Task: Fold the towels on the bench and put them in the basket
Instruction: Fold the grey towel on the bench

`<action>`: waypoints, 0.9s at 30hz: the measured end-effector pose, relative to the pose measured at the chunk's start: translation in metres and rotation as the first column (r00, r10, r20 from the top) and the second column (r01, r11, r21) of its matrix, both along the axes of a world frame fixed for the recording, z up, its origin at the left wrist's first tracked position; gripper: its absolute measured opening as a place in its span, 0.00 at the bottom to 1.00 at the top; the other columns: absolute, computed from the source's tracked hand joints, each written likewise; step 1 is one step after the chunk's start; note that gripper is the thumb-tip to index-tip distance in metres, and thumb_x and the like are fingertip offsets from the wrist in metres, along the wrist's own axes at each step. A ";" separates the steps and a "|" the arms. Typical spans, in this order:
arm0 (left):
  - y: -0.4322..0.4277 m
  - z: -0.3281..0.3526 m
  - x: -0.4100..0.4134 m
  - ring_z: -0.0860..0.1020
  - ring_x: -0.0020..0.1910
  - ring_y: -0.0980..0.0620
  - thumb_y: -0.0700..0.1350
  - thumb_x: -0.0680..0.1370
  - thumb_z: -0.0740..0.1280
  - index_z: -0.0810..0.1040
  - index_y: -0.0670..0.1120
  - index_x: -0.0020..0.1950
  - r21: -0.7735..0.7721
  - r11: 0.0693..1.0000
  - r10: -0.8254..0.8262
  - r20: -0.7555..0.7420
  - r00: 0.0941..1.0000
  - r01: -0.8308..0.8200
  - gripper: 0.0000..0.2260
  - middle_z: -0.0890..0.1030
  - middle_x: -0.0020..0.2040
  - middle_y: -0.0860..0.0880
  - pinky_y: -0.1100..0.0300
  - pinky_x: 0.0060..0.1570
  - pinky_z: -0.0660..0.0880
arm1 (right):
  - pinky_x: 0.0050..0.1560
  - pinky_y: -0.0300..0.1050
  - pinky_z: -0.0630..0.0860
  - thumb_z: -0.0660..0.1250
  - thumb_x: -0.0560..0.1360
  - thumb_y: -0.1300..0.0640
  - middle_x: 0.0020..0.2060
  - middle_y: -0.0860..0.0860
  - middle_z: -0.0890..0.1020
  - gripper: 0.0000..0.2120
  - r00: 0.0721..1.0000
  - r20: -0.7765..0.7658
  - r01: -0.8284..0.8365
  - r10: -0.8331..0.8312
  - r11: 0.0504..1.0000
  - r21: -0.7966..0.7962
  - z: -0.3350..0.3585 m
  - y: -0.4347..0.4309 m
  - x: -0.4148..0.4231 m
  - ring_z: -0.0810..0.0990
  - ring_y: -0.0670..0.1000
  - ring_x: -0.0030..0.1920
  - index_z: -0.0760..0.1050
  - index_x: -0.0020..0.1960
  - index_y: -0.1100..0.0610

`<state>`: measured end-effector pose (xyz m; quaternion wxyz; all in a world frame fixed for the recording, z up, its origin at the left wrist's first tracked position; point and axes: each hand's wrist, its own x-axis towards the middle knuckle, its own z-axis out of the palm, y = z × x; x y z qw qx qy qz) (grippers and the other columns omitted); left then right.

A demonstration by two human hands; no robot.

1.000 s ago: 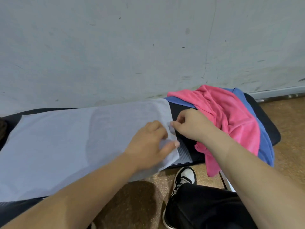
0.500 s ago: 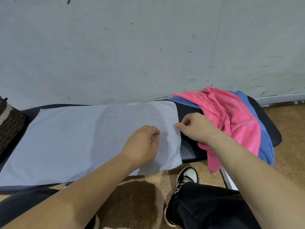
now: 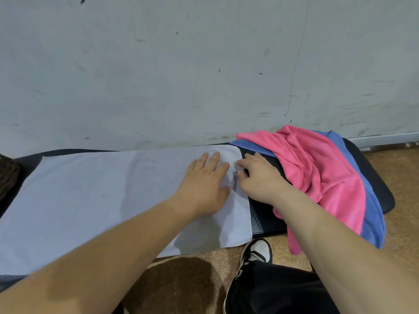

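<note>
1. The pale grey-blue rectangular cloth towel (image 3: 90, 200) lies spread flat along the black padded bench (image 3: 378, 189). Its near right corner hangs over the front edge.
2. The left hand (image 3: 204, 184) rests palm down on the towel's right part, fingers straight and slightly spread, holding nothing.
3. The right hand (image 3: 260, 180) sits at the towel's right edge with its fingers bent and the tips on the hem. I cannot tell whether they pinch the cloth.
4. Just right of that hand, a crumpled pink fleecy towel (image 3: 317, 168) lies on top of a blue towel (image 3: 371, 218); both drape over the bench's right end.
5. A dark woven basket (image 3: 8, 177) shows at the far left edge, beside the bench.
6. Below are a black-and-white shoe (image 3: 256, 252) and a black trouser leg (image 3: 272, 291) on a brown speckled floor (image 3: 403, 200).
7. A scuffed grey wall (image 3: 204, 64) stands behind the bench.
</note>
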<state>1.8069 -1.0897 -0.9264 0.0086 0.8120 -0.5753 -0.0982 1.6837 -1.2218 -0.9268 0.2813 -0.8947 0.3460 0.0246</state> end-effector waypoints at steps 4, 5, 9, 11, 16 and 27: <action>-0.040 -0.015 0.022 0.37 0.83 0.43 0.67 0.81 0.52 0.45 0.56 0.84 0.114 0.993 -0.010 -0.080 0.997 0.019 0.35 0.40 0.85 0.50 0.42 0.80 0.41 | 0.66 0.59 0.70 0.58 0.75 0.51 0.58 0.54 0.79 0.15 0.987 0.110 0.116 -0.115 0.993 -0.008 -0.006 -0.012 -0.003 0.73 0.59 0.64 0.76 0.57 0.54; -0.046 -0.021 0.024 0.36 0.82 0.43 0.69 0.81 0.49 0.43 0.57 0.84 0.138 0.990 -0.004 -0.085 0.996 0.016 0.35 0.38 0.84 0.51 0.41 0.80 0.39 | 0.63 0.57 0.72 0.58 0.74 0.51 0.56 0.55 0.80 0.14 0.979 0.136 0.151 -0.152 0.988 0.012 -0.008 -0.016 -0.003 0.75 0.60 0.61 0.76 0.54 0.54; -0.054 -0.037 0.028 0.35 0.82 0.44 0.70 0.79 0.43 0.38 0.59 0.83 0.122 0.992 0.021 -0.034 0.999 -0.017 0.35 0.37 0.84 0.51 0.41 0.79 0.37 | 0.51 0.49 0.73 0.65 0.77 0.49 0.50 0.57 0.81 0.10 0.963 0.165 0.221 -0.215 0.975 -0.018 -0.009 -0.019 -0.003 0.77 0.59 0.51 0.78 0.52 0.54; -0.054 -0.036 0.028 0.35 0.82 0.43 0.70 0.80 0.43 0.39 0.58 0.83 0.100 0.995 0.010 -0.041 0.999 -0.005 0.35 0.38 0.84 0.50 0.41 0.79 0.37 | 0.43 0.50 0.75 0.68 0.76 0.47 0.40 0.53 0.81 0.12 0.967 0.128 0.229 -0.221 0.972 -0.054 -0.005 -0.017 -0.003 0.78 0.58 0.44 0.78 0.43 0.56; -0.026 -0.025 0.005 0.46 0.83 0.39 0.58 0.84 0.56 0.61 0.47 0.81 -0.086 0.996 0.022 -0.118 0.993 -0.033 0.28 0.50 0.84 0.42 0.42 0.80 0.46 | 0.47 0.51 0.79 0.71 0.75 0.42 0.42 0.48 0.81 0.14 0.974 -0.018 0.228 -0.227 0.974 0.020 -0.003 -0.009 -0.001 0.80 0.53 0.45 0.76 0.46 0.52; 0.038 -0.013 -0.081 0.74 0.47 0.49 0.74 0.68 0.64 0.76 0.48 0.46 -0.280 0.868 0.316 -0.325 0.891 -0.410 0.29 0.74 0.45 0.54 0.53 0.48 0.74 | 0.37 0.50 0.79 0.72 0.73 0.55 0.32 0.49 0.77 0.07 0.865 0.313 0.268 -0.392 0.888 0.373 0.018 0.019 0.019 0.75 0.50 0.32 0.75 0.41 0.56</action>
